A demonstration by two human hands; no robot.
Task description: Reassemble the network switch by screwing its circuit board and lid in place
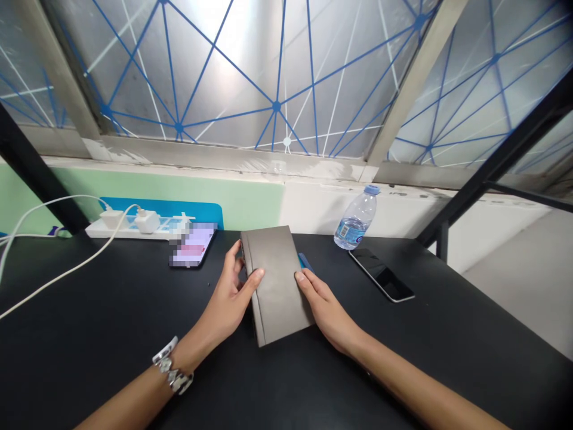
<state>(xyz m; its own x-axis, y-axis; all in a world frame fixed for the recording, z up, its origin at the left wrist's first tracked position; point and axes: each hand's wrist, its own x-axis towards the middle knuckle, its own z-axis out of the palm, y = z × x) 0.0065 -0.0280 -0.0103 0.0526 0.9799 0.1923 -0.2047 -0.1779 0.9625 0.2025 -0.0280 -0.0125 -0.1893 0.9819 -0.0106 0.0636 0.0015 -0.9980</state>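
Head view of a matte black bench point(111, 334) beneath a window with blue geometric lines; a closed grey-brown hardcover notebook point(276, 280) lies flat near the bench's middle, its long axis running away from the viewer and its spine on the left. The left hand point(230, 292) grips the notebook's spine edge, thumb resting on the cover and fingers curled around the far left corner; the wrist carries a silver metal bracelet point(172, 365). The right hand point(324, 307) lies against the notebook's right edge, fingers loosely extended and touching the cover's margin, so the notebook sits between the two hands. A slim blue object point(306, 261), mostly hidden, protrudes from under the notebook's right edge just beyond the right fingertips; what it is cannot be told. Left of the notebook lies a phone with a lit, blurred screen point(193, 245); behind it a white power strip point(134, 227) with plugged chargers and white cables point(54, 275). To the right stand a clear plastic water bottle with a blue cap point(357, 220) and, just beside it, a dark-screened phone point(381, 275) lying flat.
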